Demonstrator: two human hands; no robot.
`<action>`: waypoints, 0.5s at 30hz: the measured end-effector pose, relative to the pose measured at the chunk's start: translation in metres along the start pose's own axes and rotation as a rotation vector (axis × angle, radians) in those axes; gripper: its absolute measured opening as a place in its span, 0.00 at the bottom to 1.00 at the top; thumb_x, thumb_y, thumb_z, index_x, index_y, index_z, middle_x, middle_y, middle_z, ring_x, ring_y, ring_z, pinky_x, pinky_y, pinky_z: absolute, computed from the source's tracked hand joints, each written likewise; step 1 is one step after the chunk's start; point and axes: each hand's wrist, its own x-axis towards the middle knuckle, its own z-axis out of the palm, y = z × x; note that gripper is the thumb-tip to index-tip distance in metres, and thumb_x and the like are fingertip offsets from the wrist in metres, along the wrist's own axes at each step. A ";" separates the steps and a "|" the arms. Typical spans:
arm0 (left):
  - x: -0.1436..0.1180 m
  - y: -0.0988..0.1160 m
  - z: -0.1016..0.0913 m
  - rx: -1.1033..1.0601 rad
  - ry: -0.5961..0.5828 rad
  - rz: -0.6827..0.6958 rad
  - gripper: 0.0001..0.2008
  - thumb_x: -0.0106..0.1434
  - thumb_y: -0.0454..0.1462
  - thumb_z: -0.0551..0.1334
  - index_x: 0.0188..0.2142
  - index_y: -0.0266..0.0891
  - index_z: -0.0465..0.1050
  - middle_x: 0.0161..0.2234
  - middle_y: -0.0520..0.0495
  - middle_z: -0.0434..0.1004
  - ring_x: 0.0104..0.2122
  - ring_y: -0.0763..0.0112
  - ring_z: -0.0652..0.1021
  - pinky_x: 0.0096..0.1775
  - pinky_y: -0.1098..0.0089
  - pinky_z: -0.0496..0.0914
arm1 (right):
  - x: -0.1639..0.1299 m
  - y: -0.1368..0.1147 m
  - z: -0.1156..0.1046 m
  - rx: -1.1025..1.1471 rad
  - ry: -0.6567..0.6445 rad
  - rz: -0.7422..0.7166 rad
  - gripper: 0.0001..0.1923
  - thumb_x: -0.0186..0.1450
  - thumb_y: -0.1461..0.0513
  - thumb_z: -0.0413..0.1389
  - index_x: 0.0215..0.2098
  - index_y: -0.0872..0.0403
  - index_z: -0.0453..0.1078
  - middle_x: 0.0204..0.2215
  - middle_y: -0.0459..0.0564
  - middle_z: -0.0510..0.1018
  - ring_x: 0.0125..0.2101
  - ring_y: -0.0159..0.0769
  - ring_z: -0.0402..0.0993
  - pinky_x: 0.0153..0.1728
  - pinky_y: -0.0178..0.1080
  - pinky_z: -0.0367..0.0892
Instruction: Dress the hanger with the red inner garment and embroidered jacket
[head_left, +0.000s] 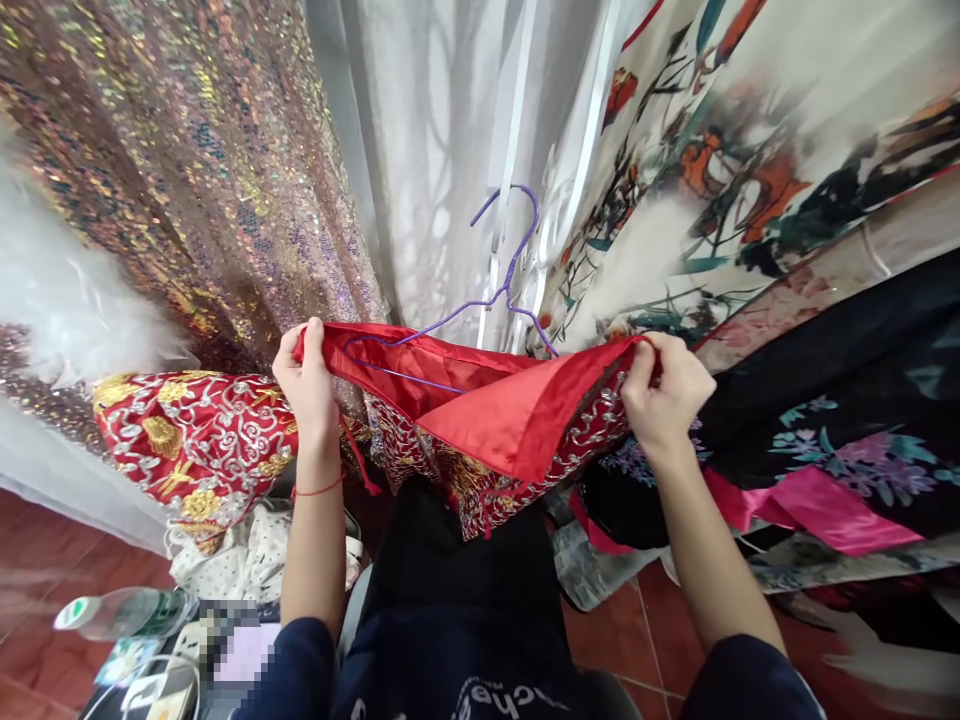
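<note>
Left hand (306,375), at centre left of the frame, is curled into a firm pinch, thumb against bent fingers, on one top corner of the red garment with a satiny red lining and silver-and-gold embroidery (517,420); the right hand (667,388), right of centre, is bent into a similar pinch on the opposite corner. The garment spans the middle of the frame between them, its lining turned up to view and its embroidered face showing along the lower edge. The slim purple hanger (512,282) stands in the fold, its hook rising at upper centre before the sheer white curtain (442,130), its lower bar lying against the lining; neither hand touches it. The cloth looks soft and limp, sagging between the two grips, so it will probably flop inward wherever it is not held. The lining seems light and slippery, while the dense stitching likely makes the outer face heavier, stiffer and rougher, dragging downward. The raised embroidery and the thin red ties (360,455), just left of centre, look the easiest parts to snag. The top edge close to its corners seems the soundest place to take hold, pinched through lining and outer cloth together.
</note>
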 end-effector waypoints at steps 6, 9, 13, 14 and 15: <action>0.012 -0.041 0.002 -0.197 0.148 -0.218 0.10 0.60 0.42 0.65 0.36 0.37 0.79 0.45 0.43 0.80 0.45 0.70 0.79 0.52 0.69 0.72 | -0.012 0.006 -0.002 0.066 0.151 0.125 0.22 0.73 0.52 0.43 0.40 0.57 0.73 0.31 0.62 0.75 0.35 0.51 0.73 0.39 0.51 0.65; 0.013 -0.050 0.007 -0.225 0.184 -0.225 0.11 0.63 0.43 0.63 0.36 0.37 0.78 0.47 0.41 0.81 0.47 0.67 0.80 0.53 0.67 0.73 | -0.015 0.004 -0.007 0.092 0.222 0.162 0.20 0.73 0.53 0.44 0.41 0.56 0.73 0.30 0.59 0.72 0.33 0.50 0.72 0.37 0.50 0.65; -0.004 -0.024 0.027 -0.238 0.087 -0.161 0.15 0.63 0.47 0.64 0.36 0.35 0.78 0.43 0.41 0.83 0.44 0.66 0.81 0.51 0.64 0.75 | -0.010 -0.005 -0.009 0.200 0.246 -0.080 0.11 0.72 0.59 0.48 0.38 0.53 0.70 0.33 0.56 0.74 0.36 0.45 0.74 0.38 0.48 0.69; -0.011 -0.014 0.031 -0.234 0.054 -0.159 0.15 0.62 0.47 0.65 0.35 0.35 0.78 0.43 0.42 0.83 0.43 0.66 0.81 0.51 0.64 0.75 | -0.008 -0.008 -0.008 0.242 0.241 -0.159 0.08 0.71 0.60 0.49 0.38 0.52 0.70 0.34 0.55 0.75 0.36 0.44 0.74 0.39 0.47 0.70; -0.018 -0.004 0.034 -0.229 0.022 -0.154 0.15 0.62 0.47 0.65 0.35 0.35 0.78 0.44 0.42 0.83 0.44 0.66 0.81 0.51 0.65 0.74 | -0.006 -0.012 -0.007 0.282 0.226 -0.222 0.07 0.70 0.62 0.50 0.38 0.52 0.69 0.35 0.55 0.76 0.37 0.43 0.74 0.39 0.47 0.70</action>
